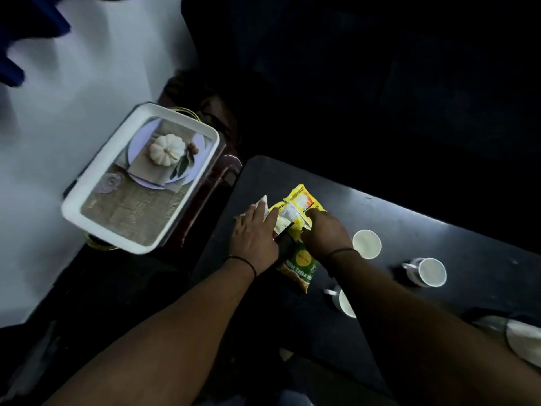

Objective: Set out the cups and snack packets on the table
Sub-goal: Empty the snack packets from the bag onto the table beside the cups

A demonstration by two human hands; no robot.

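Both hands are down on the dark table (395, 218), working the pile of snack packets. The left hand (254, 235) lies flat w/ fingers spread over a pale packet (263, 204), pressing it rather than gripping; the right hand (325, 231) has fingers curled onto the yellow packet (303, 205), though I can't tell if it's actually pinched or just pushed. A green-and-orange packet (303, 266) lies between the two wrists, partly under both hands. Just right of the right hand sits a white cup (366, 244), upright; farther right, another cup (426, 272) w/ a handle; a third cup (343, 300) is tucked right against the right forearm. Left of the left hand, off the table, is a white tray (87, 206) w/ a pumpkin picture inside, resting on something dark. Risk as I see it: that forearm is v. close to the third cup, so sliding packets rightward could clip it and tip it. Also the packets overlap, so pulling one may drag the others off the near table edge. Light is poor, details murky.
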